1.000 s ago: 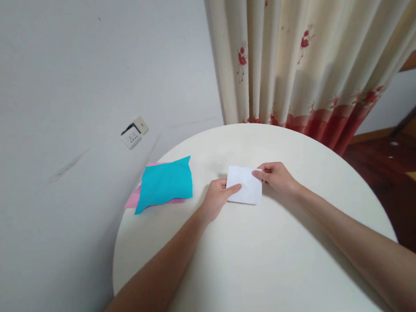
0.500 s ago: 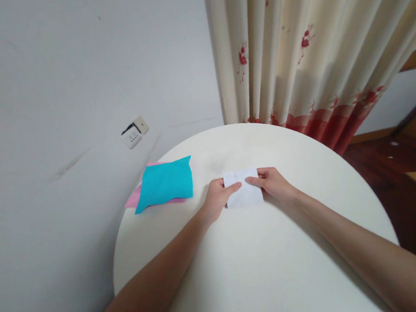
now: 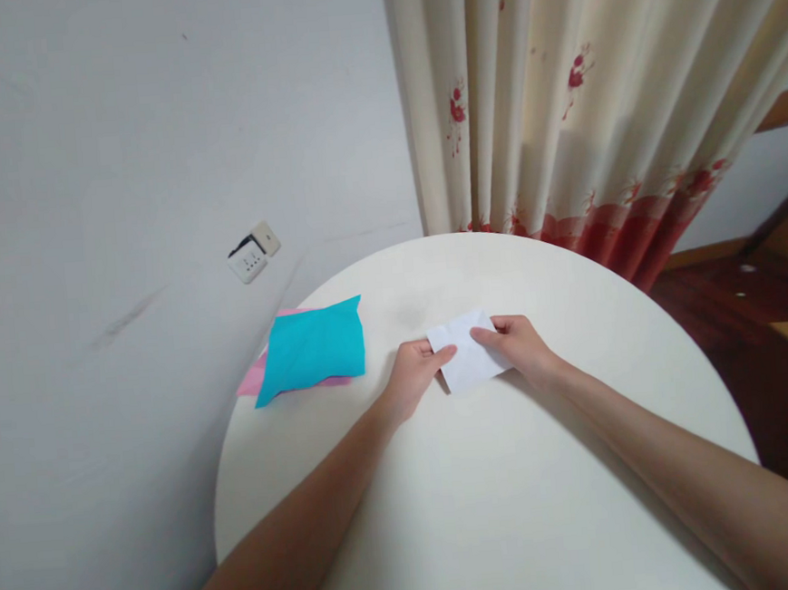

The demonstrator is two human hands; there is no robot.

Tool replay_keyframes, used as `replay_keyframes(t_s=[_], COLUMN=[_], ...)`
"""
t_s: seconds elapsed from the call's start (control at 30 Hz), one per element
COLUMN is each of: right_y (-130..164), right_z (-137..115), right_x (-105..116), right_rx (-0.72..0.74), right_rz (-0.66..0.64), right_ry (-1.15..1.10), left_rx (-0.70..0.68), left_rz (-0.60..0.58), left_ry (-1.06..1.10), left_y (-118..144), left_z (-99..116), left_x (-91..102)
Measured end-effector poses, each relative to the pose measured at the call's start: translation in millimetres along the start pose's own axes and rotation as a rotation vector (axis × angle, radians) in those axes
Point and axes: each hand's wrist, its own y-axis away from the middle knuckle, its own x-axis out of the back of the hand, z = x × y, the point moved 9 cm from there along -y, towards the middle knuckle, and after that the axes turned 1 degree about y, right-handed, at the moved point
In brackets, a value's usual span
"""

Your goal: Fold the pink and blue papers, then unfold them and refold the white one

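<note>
A small, roughly square piece of white paper (image 3: 467, 362), which looks folded, is held between both hands over the middle of the round table. My left hand (image 3: 414, 373) pinches its left edge, thumb on top and fingers tucked underneath. On the opposite side, my right hand (image 3: 517, 347) grips the upper right part, its thumb also lying across the top face. The paper sits turned at an angle. Fingertips under it are hidden.
The white round table (image 3: 520, 503) stands against the wall. Turquoise paper (image 3: 316, 345) lies on pink paper (image 3: 253, 379) at its left edge. A wall socket (image 3: 248, 262) is behind, and a flowered curtain (image 3: 559, 136) hangs at the far right side.
The white paper has rotated counterclockwise, its right side tilting upward. My right hand has shifted slightly right along with it. My left hand has stayed nearly in place.
</note>
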Motion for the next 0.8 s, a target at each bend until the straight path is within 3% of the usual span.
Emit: replay_keyframes(t_s=[0.17, 0.3, 0.57, 0.8], right_y=[0.5, 7.0, 6.8, -0.3], right_z=[-2.0, -4.3, -5.7, -10.3], right_x=[0.3, -13.1, -16.5, 3.4], right_rx=[0.003, -0.030, 0.002, 0.091], right_rz=[-0.018, -0.144, -0.209, 0.017], right_ry=[-0.003, -0.009, 0.042, 0.043], left_rx=[0.002, -0.012, -0.053, -0.064], left_rz=[-0.023, 0.030, 0.125, 0.078], left_ry=[-0.004, -0.062, 0.035, -0.018], left_y=[1.7, 2.3, 1.2, -1.1], left_z=[1.6, 2.2, 0.9, 0.7], left_x=[-2.2, 3.1, 10.7, 8.7])
